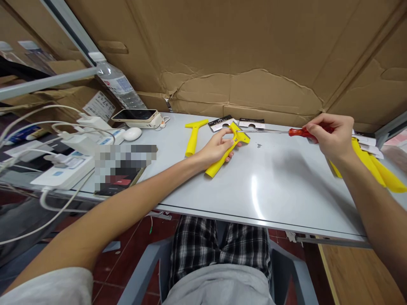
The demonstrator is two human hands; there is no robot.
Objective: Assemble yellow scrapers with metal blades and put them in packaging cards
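Here, the left hand (219, 147) grips a scraper (218, 164) slanting near-left to far-right. The right hand (333, 134) pinches a leftward-pointing screwdriver (296, 132).

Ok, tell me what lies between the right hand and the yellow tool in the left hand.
In the head view, a red-handled screwdriver spans it, gripped by the right hand, its metal shaft reaching to the yellow tool.

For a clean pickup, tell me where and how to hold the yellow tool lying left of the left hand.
Likely its straight stem, from the left: the crossbar widens the far end, and the left forearm lies close to the near end.
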